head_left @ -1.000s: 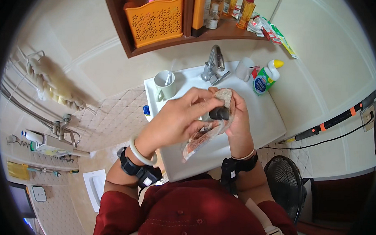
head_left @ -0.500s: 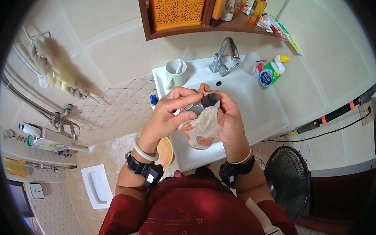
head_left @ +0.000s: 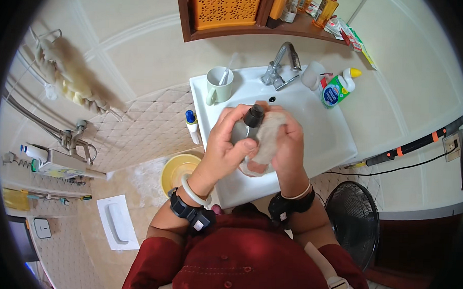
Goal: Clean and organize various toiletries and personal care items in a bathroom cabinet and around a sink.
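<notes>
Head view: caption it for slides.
Over a white sink, the left hand holds a black-topped bottle, the right hand a cloth.

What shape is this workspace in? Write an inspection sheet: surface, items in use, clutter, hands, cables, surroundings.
Surface: white sink, faucet at its back.
Items in use: black-capped clear bottle; patterned cloth beside it, blurred.
Clutter: pale mug holding a toothbrush, sink's left; yellow-capped green bottle, sink's right.
Hands: left hand grips the clear bottle; right hand holds the cloth.
Cables: black cord along the right wall, reaching a socket.
Surroundings: fan at right, yellow basin on the floor at left, shelf with orange basket above.
</notes>
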Tool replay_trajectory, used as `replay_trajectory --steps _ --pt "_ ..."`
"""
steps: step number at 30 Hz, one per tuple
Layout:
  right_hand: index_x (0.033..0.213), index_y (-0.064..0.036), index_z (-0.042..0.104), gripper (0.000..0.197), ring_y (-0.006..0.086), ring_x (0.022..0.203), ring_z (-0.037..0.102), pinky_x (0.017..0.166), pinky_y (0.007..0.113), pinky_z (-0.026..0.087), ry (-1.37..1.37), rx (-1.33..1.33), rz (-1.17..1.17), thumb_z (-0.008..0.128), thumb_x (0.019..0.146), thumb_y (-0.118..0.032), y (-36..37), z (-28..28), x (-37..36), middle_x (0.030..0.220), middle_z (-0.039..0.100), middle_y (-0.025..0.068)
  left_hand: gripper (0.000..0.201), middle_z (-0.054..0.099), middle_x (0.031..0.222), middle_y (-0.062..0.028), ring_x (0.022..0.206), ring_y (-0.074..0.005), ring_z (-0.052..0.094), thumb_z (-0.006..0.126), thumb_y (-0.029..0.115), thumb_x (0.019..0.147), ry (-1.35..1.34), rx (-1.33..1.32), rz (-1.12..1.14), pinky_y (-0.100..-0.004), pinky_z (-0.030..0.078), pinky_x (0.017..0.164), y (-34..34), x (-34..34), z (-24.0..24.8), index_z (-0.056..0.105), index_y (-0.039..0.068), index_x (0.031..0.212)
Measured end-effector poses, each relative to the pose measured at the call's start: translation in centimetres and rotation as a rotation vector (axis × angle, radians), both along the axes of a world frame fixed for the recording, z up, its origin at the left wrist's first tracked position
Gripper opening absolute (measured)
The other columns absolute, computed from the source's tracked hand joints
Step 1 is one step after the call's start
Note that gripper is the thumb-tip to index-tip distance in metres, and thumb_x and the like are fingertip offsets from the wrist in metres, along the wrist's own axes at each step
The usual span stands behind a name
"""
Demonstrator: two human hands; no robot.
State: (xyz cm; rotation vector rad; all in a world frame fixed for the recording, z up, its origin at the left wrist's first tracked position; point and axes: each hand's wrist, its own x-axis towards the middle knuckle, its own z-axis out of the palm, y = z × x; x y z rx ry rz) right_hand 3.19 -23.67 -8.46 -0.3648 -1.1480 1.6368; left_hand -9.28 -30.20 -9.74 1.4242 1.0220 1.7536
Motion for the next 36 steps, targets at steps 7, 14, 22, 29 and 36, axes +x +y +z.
replay_trajectory --steps 7,14,22,29,36 --pt "0.110 0.0012 0.050 0.025 0.0195 0.068 0.062 0.057 0.030 0.052 0.059 -0.001 0.533 0.050 0.085 -0.003 3.6 2.4 2.6 0.088 0.059 0.0101 0.082 0.052 0.114 -0.0070 0.106 -0.0150 0.050 0.075 0.040 0.068 -0.476 0.040 -0.231 -0.0281 0.038 0.092 4.3 1.8 1.2 0.031 0.005 0.128" --pt "0.091 0.0016 0.060 0.015 0.0145 0.091 0.055 0.081 0.027 0.045 -0.031 0.179 0.551 0.057 0.077 0.006 7.0 1.4 3.7 0.098 0.055 0.0044 0.102 0.040 0.129 -0.0124 0.118 -0.0175 0.040 0.066 0.058 0.068 -0.298 -0.150 -0.510 -0.0314 0.027 0.100 5.4 1.5 2.7 0.018 0.004 0.140" --pt "0.111 0.0021 0.050 0.034 0.0132 0.079 0.057 0.070 0.025 0.050 -0.001 -0.044 0.441 0.062 0.082 -0.010 6.5 1.7 4.6 0.095 0.057 0.0084 0.078 0.060 0.099 -0.0106 0.087 -0.0173 0.058 0.072 0.036 0.070 0.032 -0.022 -0.201 -0.0281 0.046 0.074 6.2 1.0 1.8 0.034 0.004 0.131" --pt "0.106 0.0035 0.053 0.027 0.0119 0.090 0.056 0.080 0.025 0.046 -0.061 0.080 0.154 0.059 0.080 0.000 3.5 3.6 2.0 0.099 0.056 0.0067 0.044 0.063 0.086 -0.0113 0.075 -0.0230 0.062 0.073 0.018 0.068 0.618 0.228 0.236 -0.0304 0.048 0.070 4.1 -0.7 4.2 0.060 0.003 0.108" --pt "0.095 0.0041 0.058 0.016 0.0106 0.084 0.055 0.074 0.023 0.045 -0.019 0.343 0.125 0.057 0.080 0.000 3.7 2.5 0.5 0.091 0.058 0.0046 0.044 0.064 0.089 -0.0104 0.077 -0.0195 0.062 0.077 0.014 0.066 -0.137 0.116 -0.317 -0.0264 0.047 0.070 3.8 -2.0 3.2 0.060 0.004 0.105"
